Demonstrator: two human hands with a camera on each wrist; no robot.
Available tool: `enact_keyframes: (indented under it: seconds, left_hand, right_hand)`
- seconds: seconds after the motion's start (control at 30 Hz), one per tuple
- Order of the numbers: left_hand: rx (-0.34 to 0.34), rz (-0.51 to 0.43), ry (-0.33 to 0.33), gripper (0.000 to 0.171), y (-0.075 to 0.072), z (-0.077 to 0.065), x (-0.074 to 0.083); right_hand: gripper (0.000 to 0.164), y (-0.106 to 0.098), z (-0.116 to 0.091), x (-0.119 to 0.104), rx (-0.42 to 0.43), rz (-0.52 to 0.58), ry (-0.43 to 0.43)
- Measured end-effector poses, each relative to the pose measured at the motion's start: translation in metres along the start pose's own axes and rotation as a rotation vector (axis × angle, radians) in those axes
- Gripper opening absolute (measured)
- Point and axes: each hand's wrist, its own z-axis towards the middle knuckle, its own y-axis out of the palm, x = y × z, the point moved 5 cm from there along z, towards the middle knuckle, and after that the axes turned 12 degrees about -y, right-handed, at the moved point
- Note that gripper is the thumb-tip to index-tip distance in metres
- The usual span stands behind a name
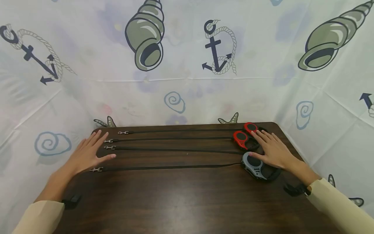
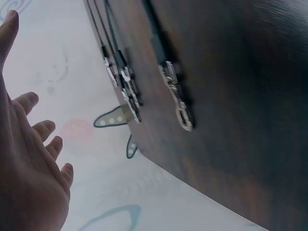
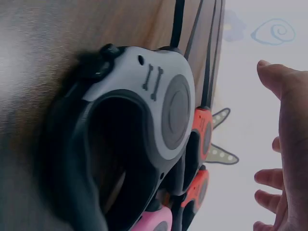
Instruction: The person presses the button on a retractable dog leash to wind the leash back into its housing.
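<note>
Several retractable dog leashes lie side by side, cords pulled out straight. A grey leash (image 1: 255, 168) is nearest, with a red leash (image 1: 241, 139) and another red leash (image 1: 250, 127) farther back. Between them a pink leash (image 3: 156, 222) shows in the right wrist view; my right hand hides it in the head view. That right hand (image 1: 274, 150), fingers spread, is over the leash handles and grips none. My left hand (image 1: 86, 154) is spread beside the metal clips at the cords' left ends, the nearest clip (image 1: 96, 169) just below its thumb. Nothing is in either palm.
The dark wooden table (image 1: 175, 201) has rounded back corners. A white cloth (image 1: 187, 97) printed with shells and anchors hangs behind it and along both sides. Black straps with devices sit on both wrists, below cream sleeves (image 1: 336, 198).
</note>
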Motion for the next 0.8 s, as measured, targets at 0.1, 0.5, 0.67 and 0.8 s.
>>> enact_keyframes:
  seconds: [0.1,0.5,0.67,0.8]
  left_hand:
    - [0.014,-0.001,0.005,0.109,0.002,-0.009,-0.005]
    - [0.128,-0.026,0.142,0.118,0.012,-0.035,-0.023]
    - [0.15,-0.054,0.176,0.11,0.017,-0.04,-0.025]
    - [0.125,-0.099,0.163,0.099,0.021,-0.043,-0.026]
  right_hand:
    - [0.093,0.0,-0.006,-0.002,0.0,0.007,-0.01]
    - [0.088,0.002,-0.034,-0.01,0.057,0.03,-0.061]
    - [0.087,0.004,-0.045,-0.013,0.063,0.049,-0.053]
    - [0.086,0.004,-0.051,-0.017,0.081,0.045,-0.068]
